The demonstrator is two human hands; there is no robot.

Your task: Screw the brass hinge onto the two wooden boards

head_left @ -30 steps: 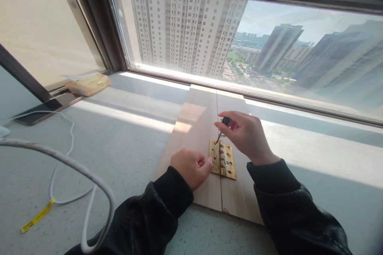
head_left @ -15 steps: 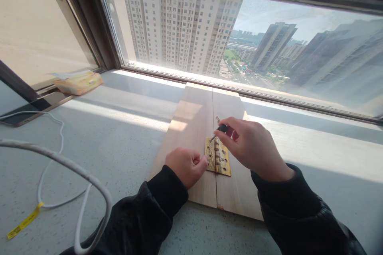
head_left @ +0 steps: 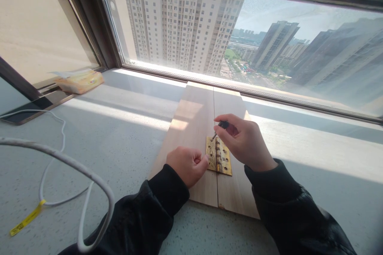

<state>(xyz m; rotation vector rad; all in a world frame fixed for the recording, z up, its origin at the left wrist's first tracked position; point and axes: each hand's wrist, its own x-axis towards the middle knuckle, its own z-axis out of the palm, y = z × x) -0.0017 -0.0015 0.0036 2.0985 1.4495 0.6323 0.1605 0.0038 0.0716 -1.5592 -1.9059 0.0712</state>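
"Brass-coloured rectangular hinge (head_left: 218, 158): posn?"

"On pale wooden boards (head_left: 193, 121), betw. L hand (head_left: 186, 165) (curled closed, nearer, at L edge) & R hand (head_left: 247, 139) (gripping black-handled screwdriver (head_left: 223, 124), tip at far-L corner); long axis fore-aft."

2 hands (head_left: 188, 164), 2 boards (head_left: 191, 127), 1 hinge (head_left: 219, 156), 1 screwdriver (head_left: 224, 124); 1 phone (head_left: 22, 116) 9 o'clock, 1 yellow tag (head_left: 27, 219) 8 o'clock.

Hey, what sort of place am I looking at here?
Likely a room high in a tall building, perhaps a home: the window looks down past towers, and a broad speckled sill runs beneath it.
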